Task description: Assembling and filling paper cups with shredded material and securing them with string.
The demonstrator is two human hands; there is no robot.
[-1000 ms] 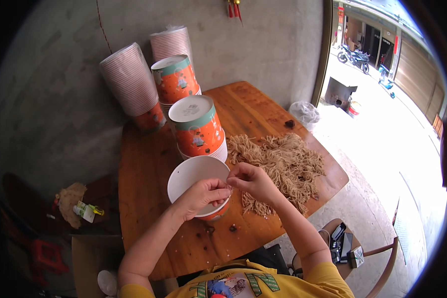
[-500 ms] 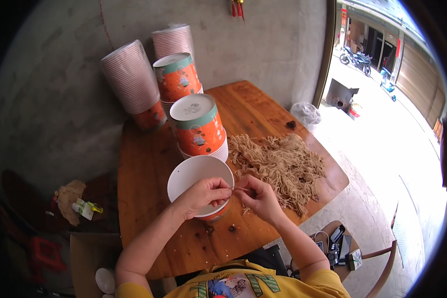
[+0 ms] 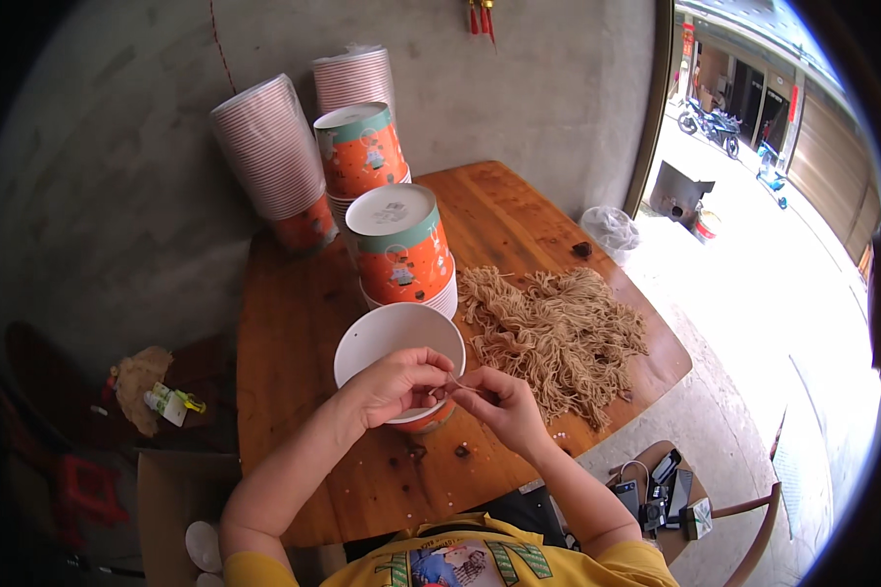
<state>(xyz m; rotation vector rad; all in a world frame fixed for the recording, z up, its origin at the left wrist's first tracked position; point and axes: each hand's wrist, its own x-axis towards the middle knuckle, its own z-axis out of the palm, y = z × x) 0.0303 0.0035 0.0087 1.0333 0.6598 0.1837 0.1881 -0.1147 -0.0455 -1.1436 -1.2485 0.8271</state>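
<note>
A paper bucket, white inside and orange outside, stands mouth up at the table's near side. Over its right rim my left hand pinches a thin tan string, fingers closed. My right hand, just to the right of the rim, pinches the same string between thumb and forefinger. Whether the string runs through the bucket wall is hidden behind my fingers. A small dark hole shows in the bucket's far left wall. Beyond my right hand lies a tangled heap of tan strings.
Upside-down orange and green paper buckets stand stacked behind, with more wrapped stacks by the wall. A dark lump lies on the wooden table. Electronic devices rest on a chair at lower right; an open cardboard box sits lower left.
My hands have drawn slightly closer together at the rim, and my right hand has dropped a little. The whole view has shifted slightly; the bucket stays in place.
</note>
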